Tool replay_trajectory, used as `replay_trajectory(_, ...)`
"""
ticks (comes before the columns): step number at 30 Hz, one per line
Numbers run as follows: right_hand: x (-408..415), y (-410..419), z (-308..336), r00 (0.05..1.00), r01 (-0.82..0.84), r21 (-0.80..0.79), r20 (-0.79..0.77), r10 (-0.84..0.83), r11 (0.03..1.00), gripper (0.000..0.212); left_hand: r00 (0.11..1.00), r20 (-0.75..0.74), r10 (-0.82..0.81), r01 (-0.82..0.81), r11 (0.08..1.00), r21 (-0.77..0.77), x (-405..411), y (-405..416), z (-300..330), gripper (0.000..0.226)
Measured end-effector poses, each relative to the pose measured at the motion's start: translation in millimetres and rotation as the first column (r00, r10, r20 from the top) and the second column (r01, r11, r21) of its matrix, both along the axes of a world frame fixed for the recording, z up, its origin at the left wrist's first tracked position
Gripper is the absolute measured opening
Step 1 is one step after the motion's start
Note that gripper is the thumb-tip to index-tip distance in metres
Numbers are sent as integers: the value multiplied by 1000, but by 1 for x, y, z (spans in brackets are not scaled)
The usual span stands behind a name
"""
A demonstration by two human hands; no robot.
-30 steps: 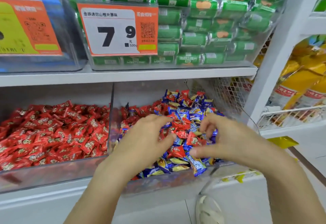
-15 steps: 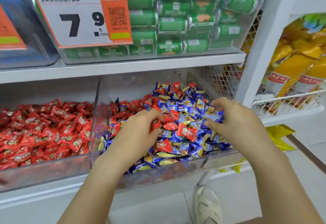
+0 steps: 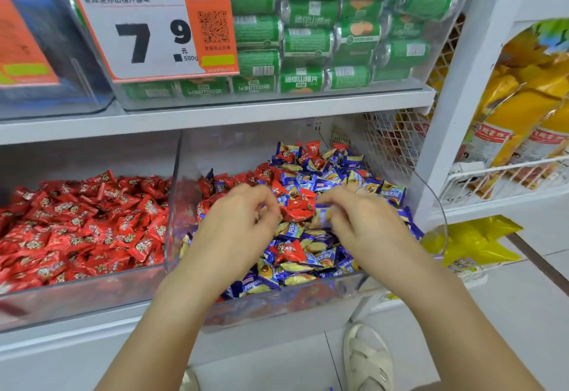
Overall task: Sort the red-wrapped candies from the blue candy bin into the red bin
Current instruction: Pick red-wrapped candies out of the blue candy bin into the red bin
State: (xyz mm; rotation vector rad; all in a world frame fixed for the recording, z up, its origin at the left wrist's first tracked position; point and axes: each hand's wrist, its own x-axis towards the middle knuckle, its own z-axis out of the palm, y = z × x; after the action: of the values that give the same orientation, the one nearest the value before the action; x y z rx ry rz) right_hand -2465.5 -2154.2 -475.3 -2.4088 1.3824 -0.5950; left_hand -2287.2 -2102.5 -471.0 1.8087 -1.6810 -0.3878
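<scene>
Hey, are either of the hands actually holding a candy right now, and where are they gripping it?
Right hand pinches a blurred blue-wrapped candy between its fingertips; which part cannot be told. Left hand has curled fingers; any hold cannot be told.

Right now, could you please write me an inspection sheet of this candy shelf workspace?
Surface: white lower shelf carries two clear bins side by side.
Job's things: red bin on the left is full of red candies; blue candy bin holds blue candies with red-wrapped candies mixed in, also along its left and back.
Clutter: yellow packaging beside the blue bin's right end.
Grips: left hand and right hand are both over the blue bin, fingers curled among candies; what each holds is blurred.
Cables: nothing seen.
Surroundings: green packs and price tag above; wire basket of yellow bags at right; sandal on the floor.
</scene>
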Motion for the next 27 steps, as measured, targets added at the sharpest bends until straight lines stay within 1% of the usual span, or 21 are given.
replay_trajectory(2,3,-7,1,994,86,-37,65,-84,996,29,995,19,-94,92,994,60,-7,5,-1,9)
replay_trajectory(3,5,-10,1,990,123,-54,81,-118,991,31,991,61,-116,111,991,80,-10,7,-2,7)
replay_trajectory(6,11,-18,2,985,157,-83,81,-150,984,31,965,233,-119,93,988,120,-13,11,-2,27)
replay_trajectory(10,0,-18,7,994,94,-67,70,-89,993,21,923,343,-172,100,971,216,-8,13,0,49)
replay_trajectory(12,-13,-16,12,997,74,-5,11,-74,997,13,914,368,-167,85,969,230,-5,12,-2,51)
replay_trajectory(14,-27,-13,17,995,88,79,-50,-84,993,21,928,341,-153,77,971,225,-2,11,-3,42)
replay_trajectory(16,-39,-10,19,995,95,215,-46,-87,972,29,955,262,-142,88,974,207,1,9,-3,32)
replay_trajectory(18,-43,-5,20,997,60,357,-64,-40,932,27,976,194,-103,73,986,153,5,9,-2,26)
replay_trajectory(19,-43,-4,18,994,55,376,-104,-17,925,26,981,179,-71,50,992,120,7,8,-2,25)
replay_trajectory(21,-42,-4,13,978,98,303,-203,-36,948,28,987,158,-18,8,998,66,9,6,0,25)
replay_trajectory(23,-43,-5,11,963,147,226,-255,-87,963,35,991,134,28,-32,999,29,11,5,-1,26)
replay_trajectory(25,-46,-6,10,957,153,244,-280,-81,958,39,991,112,70,-71,997,4,10,3,0,28)
replay_trajectory(27,-50,-6,11,954,141,286,-295,-53,948,33,993,88,85,-84,996,-10,5,-1,1,28)
